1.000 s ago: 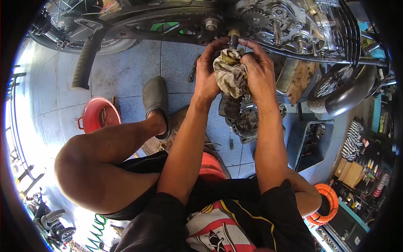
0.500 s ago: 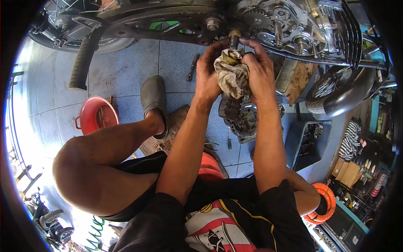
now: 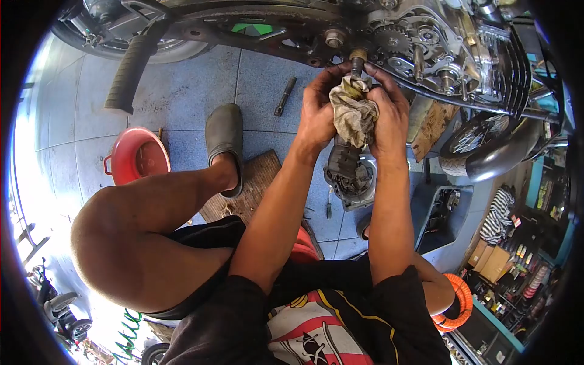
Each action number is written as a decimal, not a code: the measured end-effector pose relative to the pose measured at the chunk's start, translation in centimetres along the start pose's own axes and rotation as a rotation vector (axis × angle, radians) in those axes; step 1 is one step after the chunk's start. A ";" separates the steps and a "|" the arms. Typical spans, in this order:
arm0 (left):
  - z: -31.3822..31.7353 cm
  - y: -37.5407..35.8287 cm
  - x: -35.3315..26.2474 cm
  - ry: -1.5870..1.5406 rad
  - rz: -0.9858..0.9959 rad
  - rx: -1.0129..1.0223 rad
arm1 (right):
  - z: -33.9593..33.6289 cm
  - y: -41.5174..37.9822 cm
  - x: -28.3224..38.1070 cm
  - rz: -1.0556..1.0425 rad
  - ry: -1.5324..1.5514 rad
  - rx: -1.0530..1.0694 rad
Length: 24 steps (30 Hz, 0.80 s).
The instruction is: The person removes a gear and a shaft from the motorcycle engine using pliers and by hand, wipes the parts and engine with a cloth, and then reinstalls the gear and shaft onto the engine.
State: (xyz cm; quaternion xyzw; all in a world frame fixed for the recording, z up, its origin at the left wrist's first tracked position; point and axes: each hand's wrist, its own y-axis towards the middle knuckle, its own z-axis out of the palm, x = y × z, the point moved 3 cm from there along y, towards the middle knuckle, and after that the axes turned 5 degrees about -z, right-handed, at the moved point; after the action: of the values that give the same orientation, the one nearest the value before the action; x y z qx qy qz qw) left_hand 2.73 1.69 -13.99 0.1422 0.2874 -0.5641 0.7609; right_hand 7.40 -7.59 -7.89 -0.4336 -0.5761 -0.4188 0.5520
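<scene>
Greasy, crumpled cloth, a beige rag, sits bunched around a short shaft sticking out of the motorcycle engine. The left hand and right hand both close around the rag, fingers pressed against it.

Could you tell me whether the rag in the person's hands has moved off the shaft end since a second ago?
No. The rag remains bunched just below the shaft end, gripped by both hands; only the camera shifted.

Counting the things

Two hands, one rag, one red bowl, one grey shoe, one engine part, one orange hose.
</scene>
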 end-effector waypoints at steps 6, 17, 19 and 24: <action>-0.1 -0.1 0.0 0.041 0.026 -0.022 | -0.6 0.0 -0.3 -0.122 -0.211 -0.007; -0.2 0.2 -0.5 0.272 0.073 -0.026 | 0.2 -0.1 1.6 -0.184 -0.348 0.001; -0.5 0.3 -0.1 0.270 0.070 -0.014 | 0.1 0.0 1.4 -0.164 -0.308 0.004; -0.5 0.2 -0.6 0.346 0.079 0.016 | -0.5 -0.1 0.3 -0.206 -0.390 -0.007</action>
State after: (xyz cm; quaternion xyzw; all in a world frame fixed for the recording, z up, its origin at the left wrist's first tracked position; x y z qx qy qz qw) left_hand 2.62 2.48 -13.99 0.2546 0.4038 -0.5030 0.7205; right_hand 7.47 -8.08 -7.52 -0.4470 -0.7118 -0.3833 0.3830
